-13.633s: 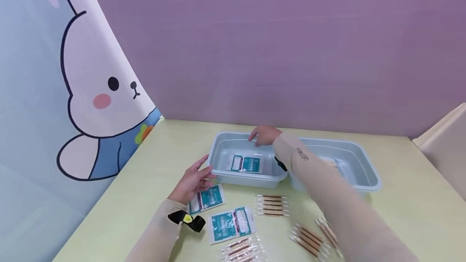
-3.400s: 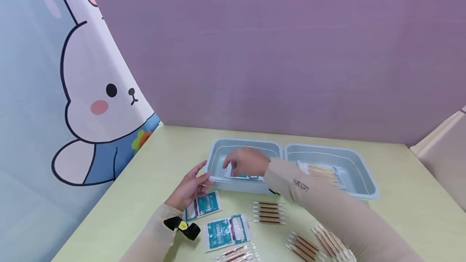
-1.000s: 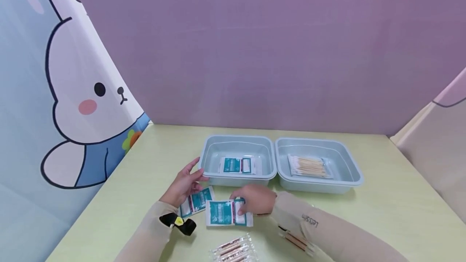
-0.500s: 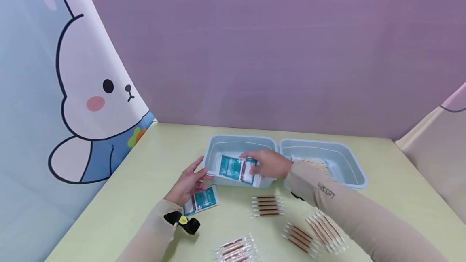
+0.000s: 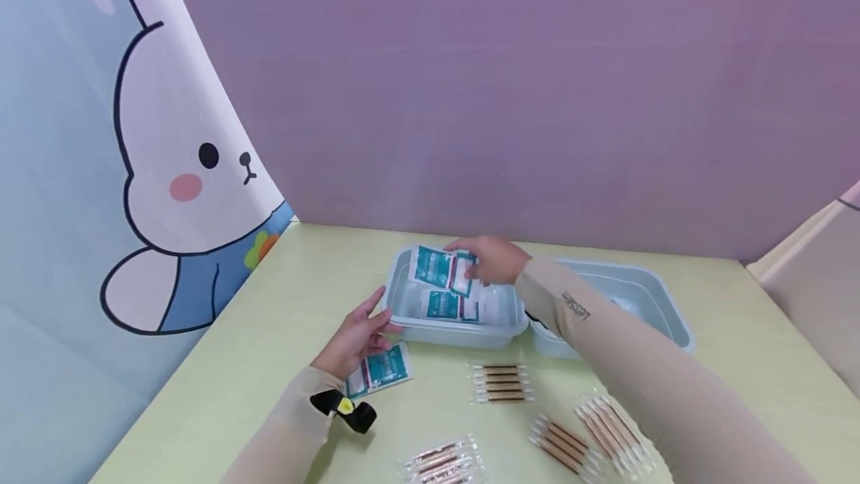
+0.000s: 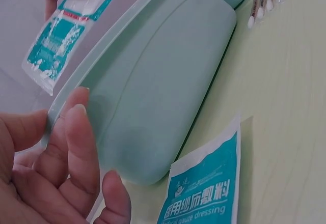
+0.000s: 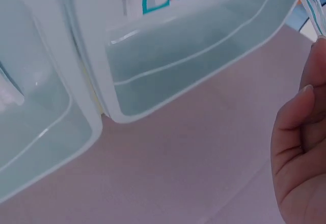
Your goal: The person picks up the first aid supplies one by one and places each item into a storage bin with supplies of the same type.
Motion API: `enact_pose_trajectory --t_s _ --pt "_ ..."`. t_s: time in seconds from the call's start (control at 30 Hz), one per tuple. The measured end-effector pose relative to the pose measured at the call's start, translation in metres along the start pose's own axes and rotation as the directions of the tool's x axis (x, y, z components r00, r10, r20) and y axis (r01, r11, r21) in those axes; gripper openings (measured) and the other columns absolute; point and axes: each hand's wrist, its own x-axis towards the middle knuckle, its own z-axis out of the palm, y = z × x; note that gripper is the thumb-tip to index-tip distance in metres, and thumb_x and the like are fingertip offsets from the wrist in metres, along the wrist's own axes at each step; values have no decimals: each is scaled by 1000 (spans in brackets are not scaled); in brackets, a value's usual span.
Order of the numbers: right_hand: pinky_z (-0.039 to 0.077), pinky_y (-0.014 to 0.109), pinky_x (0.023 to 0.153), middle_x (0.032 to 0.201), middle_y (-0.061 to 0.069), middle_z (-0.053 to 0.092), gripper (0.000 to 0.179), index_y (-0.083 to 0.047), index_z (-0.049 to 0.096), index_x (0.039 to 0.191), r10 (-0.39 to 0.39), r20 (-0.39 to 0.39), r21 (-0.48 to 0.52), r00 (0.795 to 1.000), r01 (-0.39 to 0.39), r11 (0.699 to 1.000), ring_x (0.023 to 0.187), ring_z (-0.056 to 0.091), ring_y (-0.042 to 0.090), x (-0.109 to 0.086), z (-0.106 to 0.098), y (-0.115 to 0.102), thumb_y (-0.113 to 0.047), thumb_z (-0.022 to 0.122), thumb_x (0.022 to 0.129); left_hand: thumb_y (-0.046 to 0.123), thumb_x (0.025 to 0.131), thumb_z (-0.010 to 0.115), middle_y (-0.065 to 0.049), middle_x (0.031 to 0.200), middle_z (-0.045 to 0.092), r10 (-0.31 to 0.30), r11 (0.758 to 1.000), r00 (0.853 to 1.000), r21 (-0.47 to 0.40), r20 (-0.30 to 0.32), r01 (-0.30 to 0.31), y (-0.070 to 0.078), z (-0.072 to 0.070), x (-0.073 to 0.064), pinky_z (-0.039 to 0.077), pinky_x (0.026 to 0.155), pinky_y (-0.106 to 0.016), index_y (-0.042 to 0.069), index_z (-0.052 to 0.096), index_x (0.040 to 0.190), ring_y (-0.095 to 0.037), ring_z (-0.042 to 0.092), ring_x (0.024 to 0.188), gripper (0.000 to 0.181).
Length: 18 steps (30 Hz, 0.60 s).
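My right hand [image 5: 493, 260] pinches one end of a teal and white gauze dressing packet [image 5: 433, 266] above the left light-blue plastic bin [image 5: 437, 331]. Inside that bin lies another gauze packet [image 5: 452, 306], apart from the held one. My left hand [image 5: 356, 338] grips the bin's near left rim between thumb and fingers, as the left wrist view shows at the rim [image 6: 109, 43]. Below that hand, a gauze packet [image 6: 204, 188] rests on the table, partly hidden by it in the head view. The right wrist view catches only the edge of the held packet [image 7: 313, 10].
A second light-blue bin [image 5: 634, 271] stands against the first on the right, partly covered by my right forearm. Several packs of cotton swabs lie on the table: a flat pack [image 5: 500, 383], a slanted pack [image 5: 564, 445], a paler pack [image 5: 613, 435] and a front pack [image 5: 445, 463].
My right hand has picked up the gauze packet from the table and carried it up and away over the left bin. My left hand has stayed at the bin's rim.
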Motion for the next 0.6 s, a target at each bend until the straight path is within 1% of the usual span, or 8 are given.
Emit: enact_pose_trajectory --t_s 0.1,0.27,0.43,0.53,0.57,0.6 --pt "51 28 64 137 12 51 54 -18 50 141 27 -1 4 1000 -27 1000 67 61 23 10 -3 2 -2 63 91 22 101 50 -4 86 71 0 1000 1000 2 -6 0 -1 0 1 45 67 -28 23 24 153 -15 55 59 58" --pt "53 30 64 142 13 46 54 -17 51 140 52 7 50 999 -52 997 64 59 23 22 -10 11 0 63 90 21 100 51 -4 85 71 3 1000 1000 8 -20 -3 -1 4 4 45 66 -28 21 26 153 -15 55 58 58" --pt "53 34 66 140 13 48 53 -15 53 139 70 26 99 997 -72 993 63 58 24 30 -13 21 1 63 90 22 100 52 -4 84 71 0 1000 999 21 -47 1 -1 7 4 46 66 -28 21 27 152 -16 55 59 58" --pt "53 38 68 139 13 49 51 -16 54 138 85 19 126 996 -87 988 60 57 23 35 -12 28 0 63 90 23 100 53 -4 84 70 0 1000 998 16 -63 1 0 9 4 45 67 -28 20 28 152 -16 55 60 58" --pt "52 37 66 138 13 50 50 -16 55 137 91 13 130 996 -92 987 58 55 21 37 -12 30 0 63 90 24 100 53 -4 84 70 0 1000 998 15 -67 1 0 9 4 45 67 -28 20 28 152 -16 55 60 58" --pt "52 38 67 136 13 51 49 -17 56 136 101 7 136 995 -101 986 58 56 22 39 -11 33 -1 64 90 24 99 53 -4 84 70 2 1000 997 14 -72 -1 0 10 4 45 67 -28 20 28 152 -16 55 60 58"
